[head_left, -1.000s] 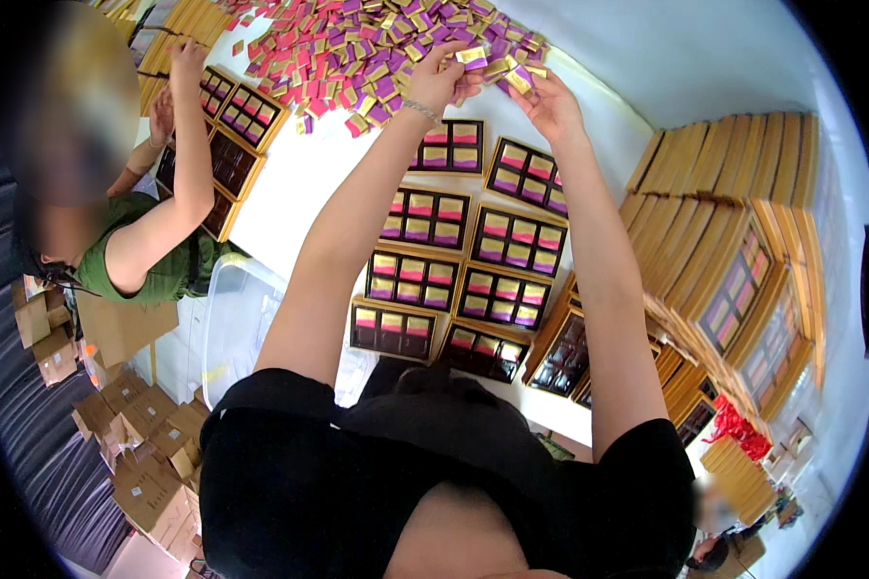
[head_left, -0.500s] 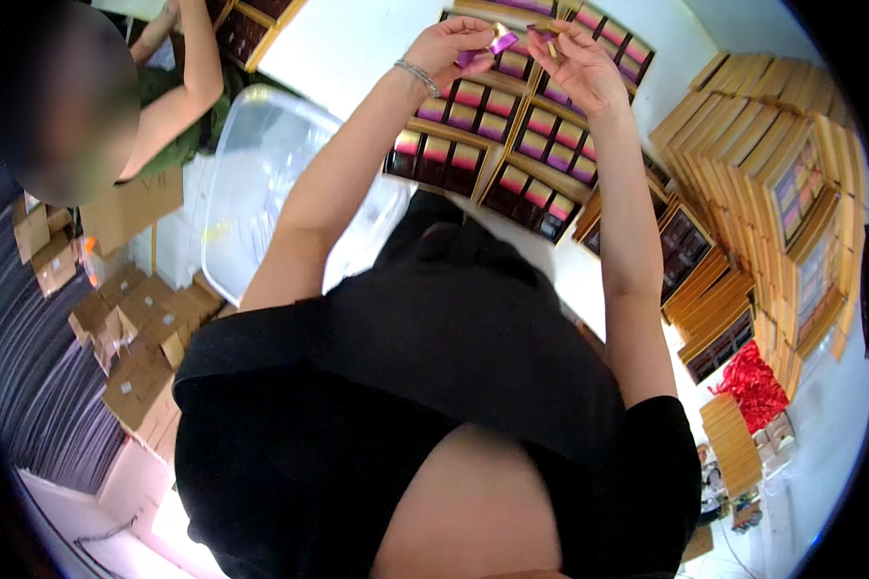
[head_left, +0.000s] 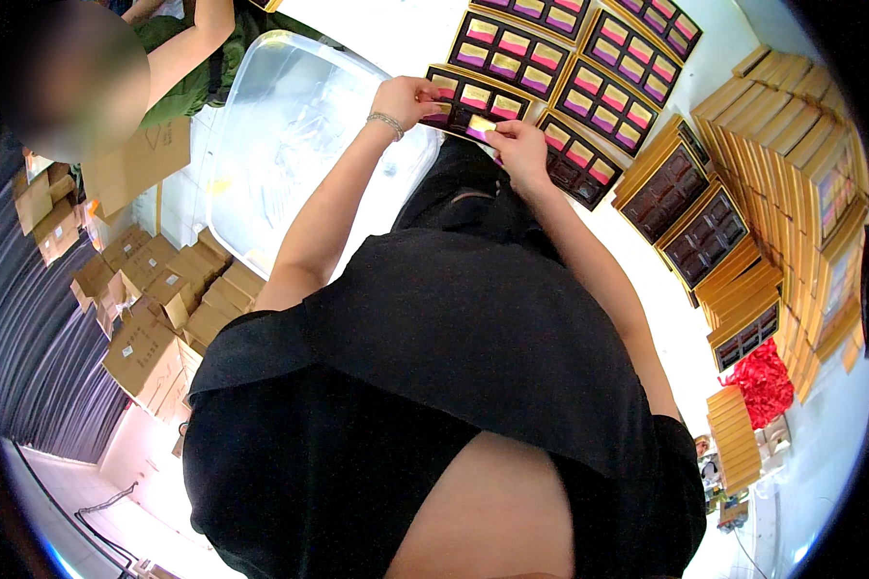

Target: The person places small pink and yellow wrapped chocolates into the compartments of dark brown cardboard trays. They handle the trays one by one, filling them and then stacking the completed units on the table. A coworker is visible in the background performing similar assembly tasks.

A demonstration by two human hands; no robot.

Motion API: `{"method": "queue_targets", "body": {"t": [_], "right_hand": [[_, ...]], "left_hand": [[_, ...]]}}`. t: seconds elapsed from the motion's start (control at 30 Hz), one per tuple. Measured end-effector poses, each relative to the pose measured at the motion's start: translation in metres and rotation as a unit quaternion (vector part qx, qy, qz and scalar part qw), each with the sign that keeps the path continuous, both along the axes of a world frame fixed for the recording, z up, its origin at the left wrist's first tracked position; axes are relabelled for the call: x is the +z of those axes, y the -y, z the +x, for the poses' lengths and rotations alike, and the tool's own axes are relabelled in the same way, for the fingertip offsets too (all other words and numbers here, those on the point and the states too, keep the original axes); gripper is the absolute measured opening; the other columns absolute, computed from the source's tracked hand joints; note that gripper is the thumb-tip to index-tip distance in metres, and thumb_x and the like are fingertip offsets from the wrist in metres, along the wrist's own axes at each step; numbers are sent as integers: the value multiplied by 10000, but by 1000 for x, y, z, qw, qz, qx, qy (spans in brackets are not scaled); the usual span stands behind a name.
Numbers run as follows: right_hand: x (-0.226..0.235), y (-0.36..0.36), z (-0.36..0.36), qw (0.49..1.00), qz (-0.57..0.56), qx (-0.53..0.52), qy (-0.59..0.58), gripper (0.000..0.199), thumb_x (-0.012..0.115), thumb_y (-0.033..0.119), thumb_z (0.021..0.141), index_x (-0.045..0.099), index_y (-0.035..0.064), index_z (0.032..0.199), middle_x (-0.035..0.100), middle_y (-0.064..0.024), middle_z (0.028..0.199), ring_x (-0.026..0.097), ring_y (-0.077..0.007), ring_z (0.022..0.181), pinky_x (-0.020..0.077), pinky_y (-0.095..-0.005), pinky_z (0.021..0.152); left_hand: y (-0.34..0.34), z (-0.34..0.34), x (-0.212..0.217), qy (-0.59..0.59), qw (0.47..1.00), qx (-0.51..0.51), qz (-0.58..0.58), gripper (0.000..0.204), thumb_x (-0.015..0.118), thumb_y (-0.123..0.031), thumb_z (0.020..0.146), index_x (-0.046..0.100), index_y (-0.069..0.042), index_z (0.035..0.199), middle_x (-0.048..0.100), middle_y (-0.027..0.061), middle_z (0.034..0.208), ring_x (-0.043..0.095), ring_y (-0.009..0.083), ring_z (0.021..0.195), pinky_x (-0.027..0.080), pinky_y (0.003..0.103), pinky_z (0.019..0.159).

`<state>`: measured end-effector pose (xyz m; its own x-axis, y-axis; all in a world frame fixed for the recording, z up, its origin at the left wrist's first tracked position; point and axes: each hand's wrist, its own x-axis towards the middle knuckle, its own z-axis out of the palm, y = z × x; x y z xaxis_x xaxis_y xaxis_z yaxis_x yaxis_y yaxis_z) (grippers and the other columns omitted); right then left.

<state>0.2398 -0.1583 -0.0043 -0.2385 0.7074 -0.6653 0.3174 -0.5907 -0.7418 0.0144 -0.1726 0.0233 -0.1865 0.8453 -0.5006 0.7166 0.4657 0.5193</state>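
Much of the table edge below both hands is hidden by the person's own black top, and what lies under the palms cannot be made out. Far to the left of the left hand (head_left: 406, 96), a co-worker's green sleeve (head_left: 188, 58) is cut off at the upper edge, with a clear plastic bin (head_left: 280, 135) just beside the left wrist and cardboard boxes (head_left: 154, 309) lower left. The left hand is closed in a pinch on the near corner of a gold-rimmed tray (head_left: 468, 96) of pink and purple pieces. The right hand (head_left: 521, 150) is seen pinching a small gold-wrapped piece (head_left: 480, 126) at the tray's near edge. To its right, empty dark trays (head_left: 690, 207) and stacked gold lids (head_left: 792, 145) are spread.
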Motion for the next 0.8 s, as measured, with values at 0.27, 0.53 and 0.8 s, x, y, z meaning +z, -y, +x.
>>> {"method": "queue_targets", "body": {"t": [0.27, 0.53, 0.8], "right_hand": [[13, -5, -36, 976, 66, 133, 161, 302, 744, 201, 709, 675, -39, 879, 689, -173, 779, 677, -230, 662, 531, -350, 636], [26, -21, -2, 952, -232, -74, -183, 220, 613, 82, 845, 590, -40, 1027, 620, -83, 865, 617, -198, 755, 519, -319, 675], [37, -24, 19, 845, -341, -166, -377, 301, 530, 95, 944, 504, -102, 1171, 573, -201, 1168, 563, -326, 1133, 505, -374, 977]], "left_hand": [[4, -3, -4, -48, 998, 10, 29, 321, 806, -194, 656, 678, -57, 917, 687, 68, 800, 663, 180, 723, 532, 297, 683], [25, -18, -19, 685, 649, 332, -2, 234, 686, -79, 763, 579, 12, 950, 600, 114, 927, 591, 201, 825, 504, 330, 776], [11, 18, 26, 531, 806, 260, -14, 165, 607, -92, 911, 500, -37, 1024, 576, 74, 902, 568, 145, 752, 525, 277, 670]]}}
